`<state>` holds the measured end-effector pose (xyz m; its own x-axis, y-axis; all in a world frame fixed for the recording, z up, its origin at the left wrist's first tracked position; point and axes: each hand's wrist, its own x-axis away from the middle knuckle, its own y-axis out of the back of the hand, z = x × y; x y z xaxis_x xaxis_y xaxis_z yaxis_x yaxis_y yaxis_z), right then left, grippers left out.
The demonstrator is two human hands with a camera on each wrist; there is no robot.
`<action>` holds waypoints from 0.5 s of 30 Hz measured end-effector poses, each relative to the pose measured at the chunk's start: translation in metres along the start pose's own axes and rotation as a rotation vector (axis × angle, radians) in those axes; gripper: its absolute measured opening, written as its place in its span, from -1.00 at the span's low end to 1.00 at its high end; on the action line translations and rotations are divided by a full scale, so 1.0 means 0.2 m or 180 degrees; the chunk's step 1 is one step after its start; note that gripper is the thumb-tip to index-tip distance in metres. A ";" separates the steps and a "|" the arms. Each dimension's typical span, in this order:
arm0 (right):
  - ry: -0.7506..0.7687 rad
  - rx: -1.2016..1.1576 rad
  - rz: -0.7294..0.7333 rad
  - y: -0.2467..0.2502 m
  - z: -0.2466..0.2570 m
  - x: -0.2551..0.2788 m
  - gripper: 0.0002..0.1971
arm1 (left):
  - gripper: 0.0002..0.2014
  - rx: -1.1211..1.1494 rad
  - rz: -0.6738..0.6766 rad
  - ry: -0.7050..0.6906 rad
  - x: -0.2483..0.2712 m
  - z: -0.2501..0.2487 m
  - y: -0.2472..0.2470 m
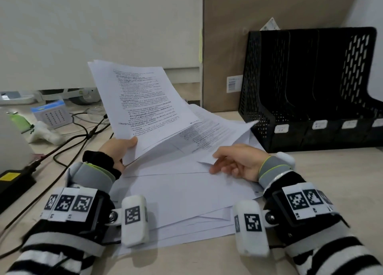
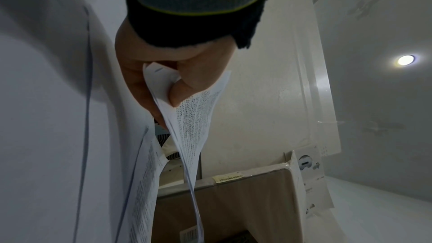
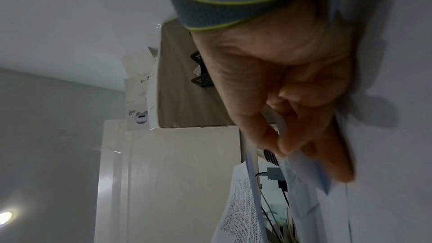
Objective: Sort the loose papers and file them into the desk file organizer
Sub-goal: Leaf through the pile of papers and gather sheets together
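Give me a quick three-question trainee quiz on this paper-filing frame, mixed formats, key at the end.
1. True or false: the left hand grips a lifted sheaf of printed pages.
2. Multiple choice: where is the black file organizer? A) far right of the desk, beyond the right hand B) under the paper pile C) left of the cables
3. Fill in: the right hand's fingers touch a ____ lying on the pile.

Key: 1 true; 2 A; 3 sheet of paper
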<state>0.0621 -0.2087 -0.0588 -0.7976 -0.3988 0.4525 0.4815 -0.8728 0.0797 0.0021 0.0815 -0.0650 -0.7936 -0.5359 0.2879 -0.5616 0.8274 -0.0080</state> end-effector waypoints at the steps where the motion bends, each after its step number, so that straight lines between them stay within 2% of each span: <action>1: -0.0048 0.0194 0.0123 0.00 0.00 0.01 -0.77 | -0.71 -0.0002 0.0021 0.0017 0.01 0.00 -0.01; 4: -0.0075 0.0119 0.0031 0.02 0.00 -0.01 -0.45 | -0.65 -0.0046 0.0010 0.0016 0.02 -0.01 -0.01; 6: 0.0016 -0.0421 -0.0253 0.05 -0.01 -0.06 -0.40 | -0.64 0.0013 -0.0015 -0.0006 0.02 0.00 -0.01; 9: 0.0182 -0.1127 -0.0718 0.09 -0.03 -0.11 -0.62 | -0.65 0.0028 0.0013 -0.0006 0.02 0.00 -0.02; 11: 0.0273 -0.1207 -0.0884 0.10 -0.03 -0.12 -0.79 | -0.67 0.0078 0.0018 -0.0010 0.02 0.01 -0.02; 15: 0.0373 -0.0921 -0.0814 0.08 -0.03 -0.11 -0.77 | -0.66 0.0296 -0.0307 -0.0011 0.03 -0.01 -0.01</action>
<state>0.0853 -0.2157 -0.0737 -0.9226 -0.1733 0.3447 0.1534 -0.9846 -0.0843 -0.0003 0.0775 -0.0615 -0.7357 -0.6129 0.2883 -0.6544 0.7530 -0.0692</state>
